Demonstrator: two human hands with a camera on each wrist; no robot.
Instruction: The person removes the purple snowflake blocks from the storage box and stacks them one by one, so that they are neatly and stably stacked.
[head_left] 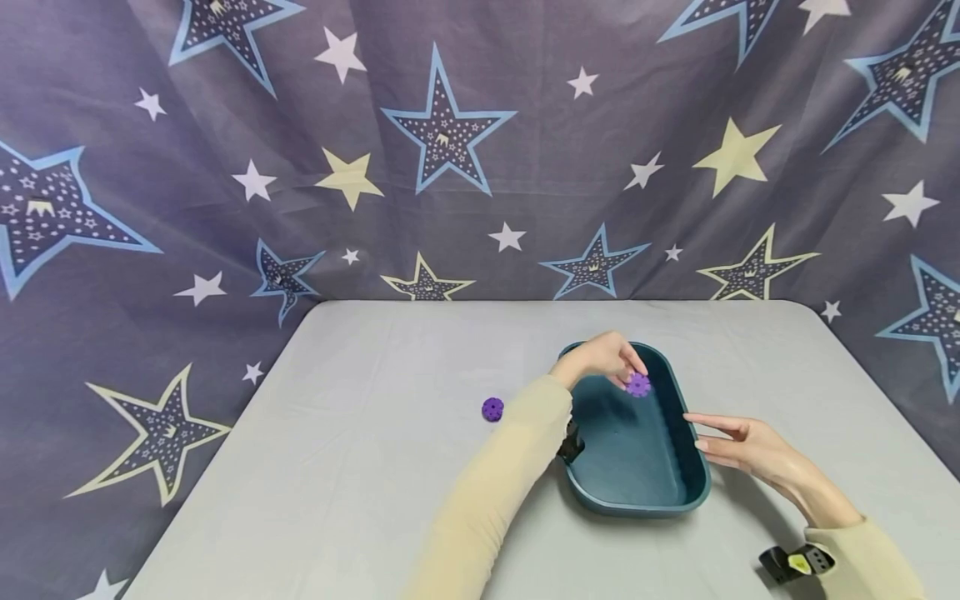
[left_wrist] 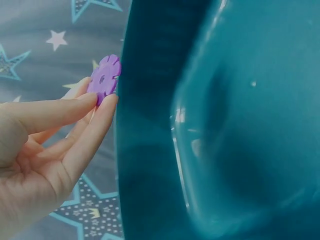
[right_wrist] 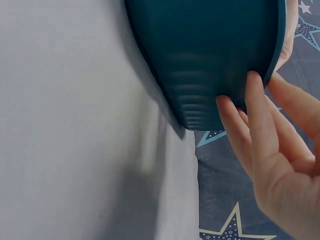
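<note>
Between the thumb and fingers of my left hand (head_left: 606,357) is a light purple flower-shaped disc (head_left: 638,385) with a small centre hole. The hand holds it over the far part of a dark teal rectangular bin (head_left: 628,508) with rounded corners. In the left wrist view the pinched purple disc (left_wrist: 104,80) overlaps the bin's rim. My right hand (head_left: 757,450) is at the bin's right side, its extended fingertips touching the rim and outer wall. The right wrist view shows those fingers (right_wrist: 260,117) against the ribbed teal wall.
A darker purple notched disc (head_left: 492,409) lies on the pale table (head_left: 337,467) left of the bin, close to my left sleeve. Behind the table hangs a grey cloth (head_left: 525,167) printed with stars. A black wrist device (head_left: 797,563) is at my right sleeve.
</note>
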